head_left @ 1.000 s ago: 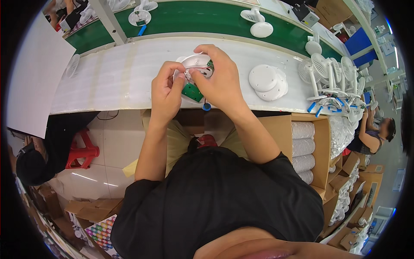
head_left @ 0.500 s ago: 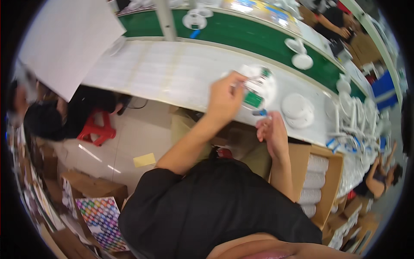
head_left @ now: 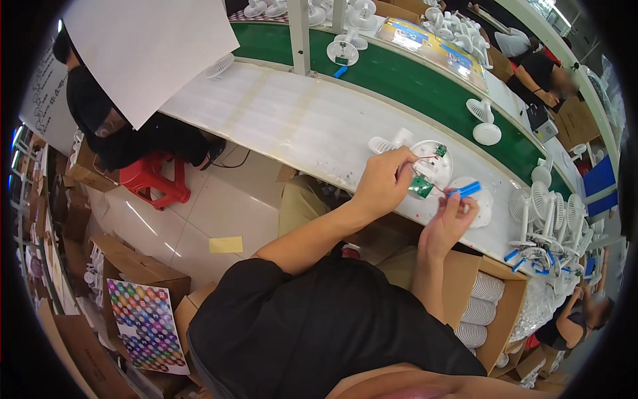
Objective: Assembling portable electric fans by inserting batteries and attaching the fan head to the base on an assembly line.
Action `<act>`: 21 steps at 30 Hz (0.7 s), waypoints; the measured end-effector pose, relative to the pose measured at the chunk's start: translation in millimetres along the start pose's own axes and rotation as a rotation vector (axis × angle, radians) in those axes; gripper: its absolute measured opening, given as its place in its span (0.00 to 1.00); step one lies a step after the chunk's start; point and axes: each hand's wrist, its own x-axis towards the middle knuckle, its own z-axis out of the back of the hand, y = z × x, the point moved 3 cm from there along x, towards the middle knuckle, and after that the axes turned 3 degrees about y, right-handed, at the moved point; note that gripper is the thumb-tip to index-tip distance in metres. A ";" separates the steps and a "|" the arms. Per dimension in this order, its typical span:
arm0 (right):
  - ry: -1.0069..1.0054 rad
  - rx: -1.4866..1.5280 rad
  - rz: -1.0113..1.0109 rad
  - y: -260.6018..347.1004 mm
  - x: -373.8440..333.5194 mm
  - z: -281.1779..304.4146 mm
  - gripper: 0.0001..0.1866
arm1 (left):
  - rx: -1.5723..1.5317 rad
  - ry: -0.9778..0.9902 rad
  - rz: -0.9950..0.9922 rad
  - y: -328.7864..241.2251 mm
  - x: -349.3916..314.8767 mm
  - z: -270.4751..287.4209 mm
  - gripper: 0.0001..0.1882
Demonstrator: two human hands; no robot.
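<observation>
A small white fan lies on the bench, its round base [head_left: 435, 174] showing its inside and its caged head [head_left: 382, 145] to the left. A green circuit board [head_left: 420, 187] sits at the base's near edge, and a smaller green board [head_left: 440, 151] at its far side. My left hand [head_left: 385, 183] is closed in a pinch on thin dark-red wires [head_left: 425, 158] leading to the smaller board. With its fingertips, my right hand [head_left: 448, 223] grips a blue cylindrical battery [head_left: 464, 190], whose wire runs toward the larger board. White round parts [head_left: 480, 211] lie behind that hand.
Fans with blue batteries [head_left: 541, 229] crowd the bench's right end. Beyond the white bench [head_left: 279, 106] runs a green conveyor [head_left: 412, 73] carrying fans. An open carton [head_left: 512, 312] of stacked white discs stands at my right. A white board [head_left: 149, 53] and red stool [head_left: 156, 179] are at left.
My right hand has taken the blue battery up off the base's near edge, turning it toward the right. My left hand stays pinched at the wires. The whole view has shifted.
</observation>
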 end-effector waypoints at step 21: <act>0.389 -0.726 0.553 6.2 18.5 -58.2 0.10 | 0.091 -0.034 0.104 10.2 6.9 31.8 0.06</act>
